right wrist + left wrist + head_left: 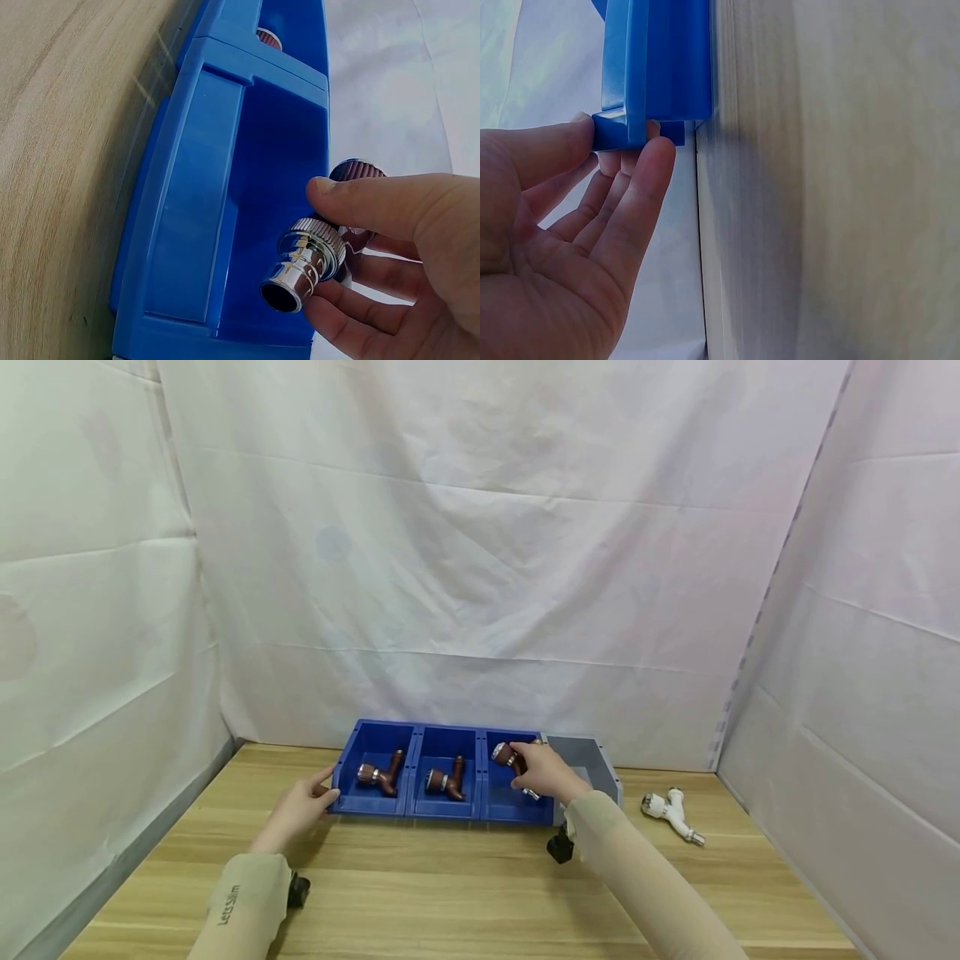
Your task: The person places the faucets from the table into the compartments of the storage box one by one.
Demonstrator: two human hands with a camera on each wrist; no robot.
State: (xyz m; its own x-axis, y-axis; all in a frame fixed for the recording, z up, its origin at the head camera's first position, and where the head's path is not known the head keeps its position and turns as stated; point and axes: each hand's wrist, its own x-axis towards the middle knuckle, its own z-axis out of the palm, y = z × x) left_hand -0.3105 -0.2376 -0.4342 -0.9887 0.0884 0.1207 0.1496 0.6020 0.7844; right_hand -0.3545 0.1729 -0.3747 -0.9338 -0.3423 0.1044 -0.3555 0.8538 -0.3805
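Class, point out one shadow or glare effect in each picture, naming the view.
Head: a soft shadow on the table beside the right sleeve; left wrist: a broad shadow across the wood; right wrist: bright highlights on the tap.

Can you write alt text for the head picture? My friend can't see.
A right hand holds a brown tap at the third blue bin from the left; the left hand grips the row's left end. Brown taps lie in the first two, a gray bin is fourth, and a white tap lies on the table.
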